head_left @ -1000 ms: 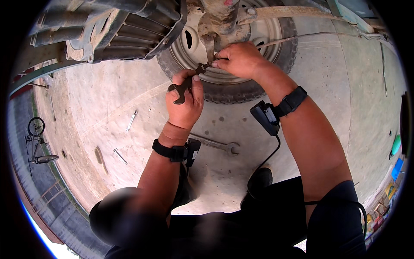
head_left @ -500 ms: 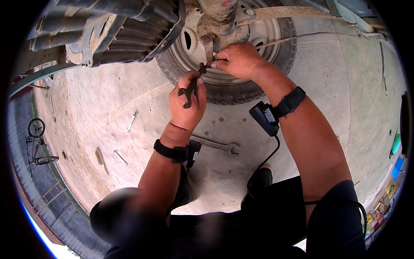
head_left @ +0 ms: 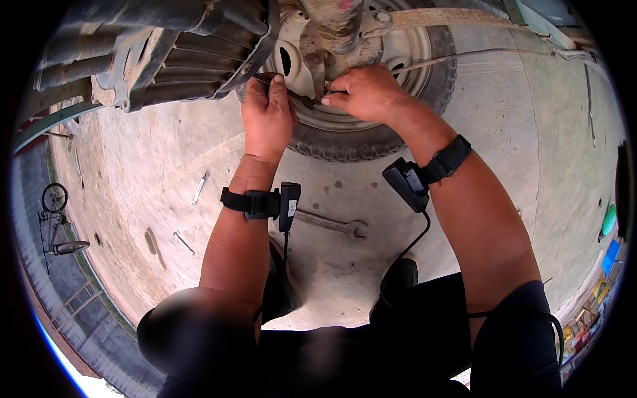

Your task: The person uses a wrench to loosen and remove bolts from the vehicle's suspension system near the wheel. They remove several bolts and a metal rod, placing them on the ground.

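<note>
L hand (head_left: 267, 118) has moved L & fwd, away from R hand (head_left: 365, 94). L fingers grasp wrench (head_left: 304, 101); its far end is nr R fingertips. R fingers bent; contents hidden, can't tell. Keep wrench seated sq., pull smoothly.

We could read no words or numbers. Just left of centre, we saw a white label (head_left: 292, 208) on the black box (head_left: 289, 191) at the left wrist (head_left: 260, 175), its dark print too small to decipher. At the top edge, right of centre, the rusty tube (head_left: 335, 28) bore a pinkish-red mark (head_left: 346, 4) that we could not make out as lettering.
</note>
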`<state>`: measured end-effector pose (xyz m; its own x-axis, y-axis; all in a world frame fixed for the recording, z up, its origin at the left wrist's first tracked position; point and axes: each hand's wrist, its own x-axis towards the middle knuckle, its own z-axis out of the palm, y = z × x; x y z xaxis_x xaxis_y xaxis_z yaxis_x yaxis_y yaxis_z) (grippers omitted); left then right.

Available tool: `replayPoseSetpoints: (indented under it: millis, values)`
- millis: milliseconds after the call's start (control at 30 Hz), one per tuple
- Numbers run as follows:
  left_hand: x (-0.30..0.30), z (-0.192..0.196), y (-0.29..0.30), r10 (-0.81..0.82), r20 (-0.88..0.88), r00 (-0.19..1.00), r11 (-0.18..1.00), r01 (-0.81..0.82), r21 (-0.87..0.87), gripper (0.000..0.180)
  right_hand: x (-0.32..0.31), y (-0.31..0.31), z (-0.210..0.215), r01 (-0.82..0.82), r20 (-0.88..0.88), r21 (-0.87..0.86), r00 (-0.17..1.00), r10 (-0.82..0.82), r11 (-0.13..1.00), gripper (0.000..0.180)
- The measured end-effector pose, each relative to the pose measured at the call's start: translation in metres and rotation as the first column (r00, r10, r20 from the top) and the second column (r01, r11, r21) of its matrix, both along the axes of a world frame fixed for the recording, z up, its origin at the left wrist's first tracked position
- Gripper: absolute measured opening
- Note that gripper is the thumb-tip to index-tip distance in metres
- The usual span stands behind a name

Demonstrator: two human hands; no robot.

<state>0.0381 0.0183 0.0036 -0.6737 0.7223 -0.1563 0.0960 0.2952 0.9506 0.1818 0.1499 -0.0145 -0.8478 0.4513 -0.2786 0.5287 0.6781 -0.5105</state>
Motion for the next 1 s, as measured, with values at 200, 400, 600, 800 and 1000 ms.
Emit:
replayPoseSetpoints:
  millis: [200, 400, 600, 800, 1000]
  values:
    - [-0.058, -0.007, 0.040, 0.053, 0.542, 0.838, 0.916, 0.176, -0.362, 0.015, -0.003, 0.000, -0.001, -0.006, 0.016, -0.011, 1.000, 0.006, 1.000, 0.047]
    - [-0.048, 0.008, 0.037, 0.061, 0.421, 0.905, 0.960, 0.062, -0.273, 0.015, -0.002, 0.001, 0.001, 0.007, 0.035, -0.015, 0.999, -0.007, 1.000, 0.045]
    - [-0.034, 0.017, 0.004, 0.091, 0.100, 0.991, 0.992, -0.082, -0.096, 0.025, -0.002, 0.000, 0.002, -0.007, 0.043, -0.022, 0.999, 0.008, 1.000, 0.044]
    - [-0.003, 0.010, -0.033, 0.116, 0.376, 0.919, 0.986, -0.061, -0.154, 0.021, -0.001, 0.000, -0.001, -0.002, 0.015, -0.023, 1.000, 0.003, 1.000, 0.046]
    - [0.035, -0.001, -0.013, 0.227, 0.574, 0.787, 0.961, -0.086, -0.261, 0.022, -0.001, 0.000, -0.005, 0.017, 0.017, -0.024, 1.000, -0.017, 1.000, 0.047]
